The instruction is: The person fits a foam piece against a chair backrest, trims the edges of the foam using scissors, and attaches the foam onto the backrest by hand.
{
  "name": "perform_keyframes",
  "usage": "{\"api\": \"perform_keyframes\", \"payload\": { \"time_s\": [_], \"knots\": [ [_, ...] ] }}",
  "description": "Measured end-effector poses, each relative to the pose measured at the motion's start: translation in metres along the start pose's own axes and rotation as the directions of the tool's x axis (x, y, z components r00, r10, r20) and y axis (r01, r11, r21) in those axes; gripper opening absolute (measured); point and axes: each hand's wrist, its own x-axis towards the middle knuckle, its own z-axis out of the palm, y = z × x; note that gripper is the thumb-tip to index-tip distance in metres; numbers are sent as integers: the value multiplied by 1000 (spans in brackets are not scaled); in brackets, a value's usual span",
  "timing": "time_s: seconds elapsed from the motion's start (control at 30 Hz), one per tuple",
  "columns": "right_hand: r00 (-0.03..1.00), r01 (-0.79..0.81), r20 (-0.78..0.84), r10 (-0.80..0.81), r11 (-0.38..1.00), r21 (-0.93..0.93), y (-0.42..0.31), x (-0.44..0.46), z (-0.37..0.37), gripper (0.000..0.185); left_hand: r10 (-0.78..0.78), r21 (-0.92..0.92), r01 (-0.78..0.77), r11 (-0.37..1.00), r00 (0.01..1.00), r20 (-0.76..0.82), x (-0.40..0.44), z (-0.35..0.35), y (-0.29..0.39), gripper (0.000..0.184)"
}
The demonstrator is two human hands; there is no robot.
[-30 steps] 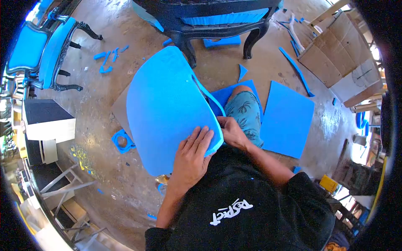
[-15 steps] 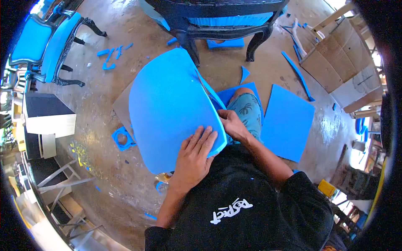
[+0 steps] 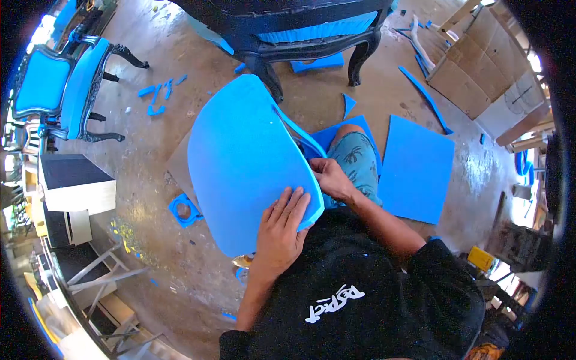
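A large blue foam pad [image 3: 246,162] with a rounded outline lies tilted in front of me, over my lap. My left hand [image 3: 282,225] rests on its near right corner, fingers stretched flat on the top face and thumb near the edge. At the right edge, my right hand [image 3: 330,178] is closed, its fingertips partly hidden. What it holds I cannot make out. A narrow blue foam strip [image 3: 303,137] curves away from the pad's right edge, with a gap between, and runs down to the right hand.
A rectangular blue foam sheet [image 3: 417,171] lies on the floor to the right. Ahead stands a dark carved chair [image 3: 318,45]; a blue-upholstered chair [image 3: 42,81] is at left. Foam offcuts [image 3: 185,210] are scattered around. Large cardboard [image 3: 480,75] stands at upper right.
The foam strip bows slightly further out from the pad's edge. Both hands keep nearly the same places on the pad. The whole view has shifted slightly.
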Motion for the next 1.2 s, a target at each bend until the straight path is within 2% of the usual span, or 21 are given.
{"api": "perform_keyframes", "payload": {
  "time_s": [0.07, 0.17, 0.3, 0.5, 0.57, 0.6, 0.67, 0.8, 0.87, 0.9, 0.93, 1.0, 1.03, 1.07, 1.13, 1.17, 1.2],
  "knots": [
    [992, -123, 4, 123, 986, 110, -8, 1, -2, 31, -5, 15, 5, 1000, 1000, 18, 0, 0, 0, 54],
    [981, -186, 78, 180, 979, 81, -20, 6, -7, 32, 3, 12, -3, 1000, 1000, 17, 0, 0, 0, 55],
    [994, -107, 40, 103, 986, 126, -10, 17, -5, 34, 0, 19, -1, 1000, 999, 35, -1, 0, 1, 55],
    [982, -188, 50, 182, 964, 188, -9, 24, -1, 35, 32, 42, -34, 999, 999, 39, -3, 0, 0, 61],
    [997, -77, 37, 71, 977, 200, -7, 22, 2, 35, 41, 40, -42, 998, 999, 33, -3, 0, -1, 60],
    [997, -76, 35, 70, 977, 200, -1, 23, 4, 35, 43, 40, -44, 998, 999, 34, -3, 1, -1, 60],
    [999, 32, 36, -39, 987, 157, 13, 27, 5, 34, 14, -3, -14, 1000, 999, 33, -4, 3, -1, 56],
    [1000, 3, 26, -7, 990, 139, -18, 14, 0, 34, 26, 40, -28, 999, 999, 34, -6, 3, 1, 57],
    [998, 30, 52, -29, 999, -22, -15, 17, -7, 34, 37, 95, -42, 995, 998, 57, -8, 8, 0, 57],
    [999, 28, 42, -28, 999, 17, -16, 17, -7, 33, 76, 192, -88, 977, 994, 73, -9, 13, -2, 57],
    [998, 37, 48, -38, 999, 15, -19, 17, -9, 33, 75, 198, -86, 976, 995, 64, -11, 16, -2, 57],
    [995, 42, 97, -33, 994, -101, -28, 17, -17, 31, 154, 152, -161, 975, 986, 60, -9, 14, 1, 57],
    [995, 52, 95, -41, 992, -114, -27, 20, -18, 30, 174, 63, -179, 982, 982, 68, -7, 5, 4, 54],
    [993, 65, 101, -53, 991, -121, -30, 21, -20, 30, 175, 72, -179, 981, 983, 54, -3, -5, -3, 54],
    [981, 91, 173, -85, 995, -27, -46, 17, -23, 24, 188, 6, -188, 982, 979, -79, 14, -33, -28, 45],
    [979, 88, 176, -103, 992, 88, -56, 12, -22, 18, 148, -7, -154, 988, 963, -227, 33, -47, -50, 41],
    [976, 102, 187, -115, 992, 75, -57, 12, -23, 18, 105, -25, -122, 992, 923, -371, 61, -61, -77, 37]
  ]
}}
